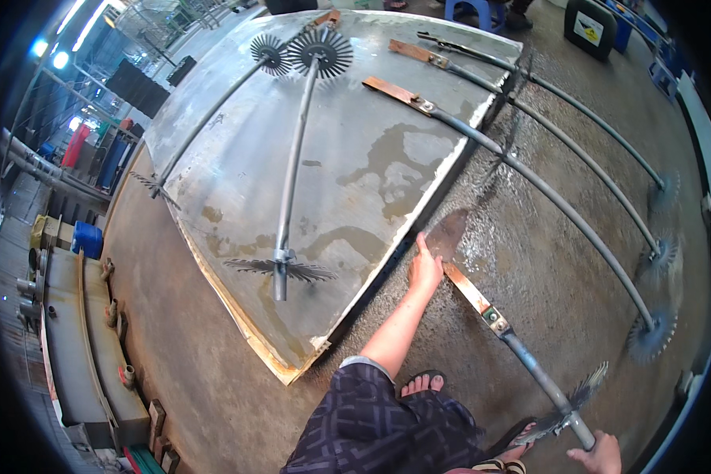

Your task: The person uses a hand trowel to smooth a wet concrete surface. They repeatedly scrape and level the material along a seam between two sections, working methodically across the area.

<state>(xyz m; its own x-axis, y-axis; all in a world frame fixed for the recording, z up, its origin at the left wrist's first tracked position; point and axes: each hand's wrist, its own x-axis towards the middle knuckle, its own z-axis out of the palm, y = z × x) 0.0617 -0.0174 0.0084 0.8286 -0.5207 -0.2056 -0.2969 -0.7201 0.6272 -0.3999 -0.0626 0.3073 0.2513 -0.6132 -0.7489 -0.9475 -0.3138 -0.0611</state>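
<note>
My right hand (600, 454) is closed round the lower end of a grey metal rod (536, 367). A slotted metal disc (569, 411) sits on this rod just above the hand. At its far end a copper strip (468, 289) is bolted on. My left hand (426, 267) is beside the strip's tip, closed on a flat brown piece (450, 233) whose kind I cannot make out. Whether that piece joins the strip is unclear. Three more rods (557, 197) with copper ends and slotted discs (653, 336) lean across the right edge of a grey metal-topped table (237, 186).
Two further rods (296, 158) with slotted discs (321, 54) rest on the table. Wet patches mark its top. A grey tank (95, 332) with pipe fittings and a blue container (87, 238) stand left. A black canister (590, 30) and blue stool (474, 12) are at the far right.
</note>
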